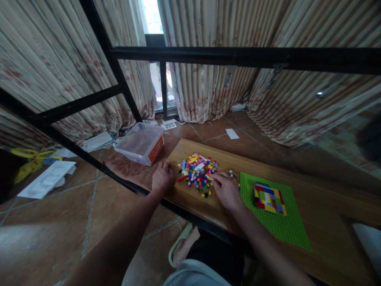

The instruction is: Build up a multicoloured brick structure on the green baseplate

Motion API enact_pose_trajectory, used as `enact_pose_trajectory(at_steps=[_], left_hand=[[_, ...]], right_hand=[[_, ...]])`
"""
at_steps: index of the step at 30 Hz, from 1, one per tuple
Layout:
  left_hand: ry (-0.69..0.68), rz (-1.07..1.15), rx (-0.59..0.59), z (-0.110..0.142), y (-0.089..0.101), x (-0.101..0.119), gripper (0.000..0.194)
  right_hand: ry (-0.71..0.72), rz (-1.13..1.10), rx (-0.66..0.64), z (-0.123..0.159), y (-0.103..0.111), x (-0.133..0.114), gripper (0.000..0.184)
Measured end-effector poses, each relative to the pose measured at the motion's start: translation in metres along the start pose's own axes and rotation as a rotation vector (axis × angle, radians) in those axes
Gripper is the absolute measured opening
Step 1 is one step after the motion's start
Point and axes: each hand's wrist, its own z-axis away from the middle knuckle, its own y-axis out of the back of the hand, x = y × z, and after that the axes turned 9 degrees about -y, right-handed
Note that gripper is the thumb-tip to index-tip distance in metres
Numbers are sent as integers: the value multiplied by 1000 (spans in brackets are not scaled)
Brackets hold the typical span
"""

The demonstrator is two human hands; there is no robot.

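Observation:
A heap of small toy building bricks in many colours lies on the wooden board. At its right edge is my right hand, thumb and fingers pinched together; whatever is between the fingertips is too small to make out. My left hand rests on the board's left end, fingers curled in, with no brick showing in it. To the right of my right hand lies a green baseplate. On it stands a low, roughly square build of coloured bricks. A few more bricks lie partly hidden behind my right hand.
The long wooden board has a dark metal edge. Beyond its left end, a clear plastic box with an orange label sits on a brown mat. Black metal bars cross ahead. Yellow scissors and white packaging lie left.

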Motion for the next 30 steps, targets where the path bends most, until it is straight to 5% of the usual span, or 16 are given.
enact_pose_trajectory(at_steps=[4,10,15,22,30], left_hand=[[-4,0,2,0,0,0,28],[8,-8,-7,1,0,0,27],[1,-13,8,0,-1,0,27],[-6,-28,20,0,-2,-1,26],[-4,-35,32,-1,-3,-1,26]], right_hand=[[-70,118,66,-31,6,12,31],[-34,295,-140,-63,3,26,31],[-35,276,-167,-65,1,30,24],[-109,192,-121,-50,12,29,21],[-198,-156,-24,8,25,19,20]])
